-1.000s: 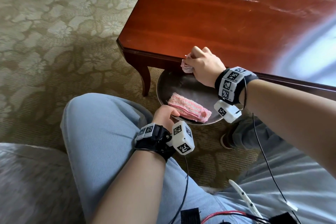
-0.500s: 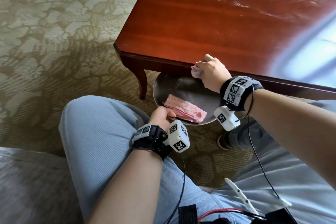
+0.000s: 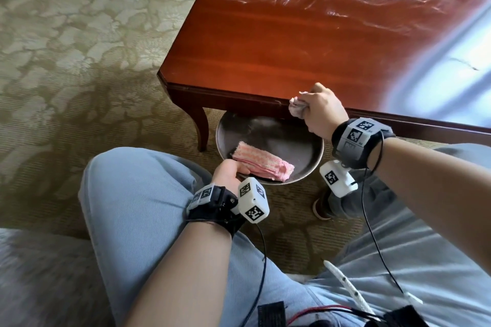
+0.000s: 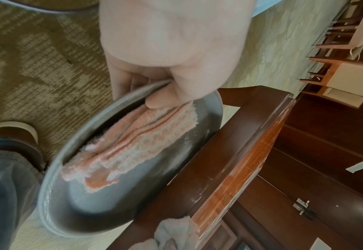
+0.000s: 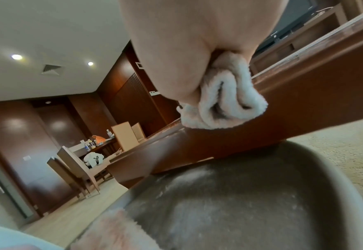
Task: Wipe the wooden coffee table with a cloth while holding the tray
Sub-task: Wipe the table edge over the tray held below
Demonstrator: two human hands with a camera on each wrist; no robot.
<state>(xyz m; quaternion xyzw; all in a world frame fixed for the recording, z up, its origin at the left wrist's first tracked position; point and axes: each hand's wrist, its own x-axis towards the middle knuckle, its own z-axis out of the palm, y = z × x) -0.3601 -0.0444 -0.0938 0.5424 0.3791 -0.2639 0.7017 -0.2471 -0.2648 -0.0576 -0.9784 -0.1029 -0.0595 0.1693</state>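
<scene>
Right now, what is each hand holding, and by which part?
The left hand grips the tray by its near rim, thumb on the pink cloth. The right hand holds a bunched white cloth at the table edge.

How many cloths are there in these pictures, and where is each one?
2. A folded pink cloth lies in the tray, which the left hand holds. A crumpled pale cloth is gripped by the right hand at the table's near edge.

- The tray (image 3: 313,164) sits below the coffee table's (image 3: 305,42) near edge.
- A folded towel (image 3: 263,163) lies in the tray.
- The cloth (image 3: 297,106) sits on that edge.
</scene>
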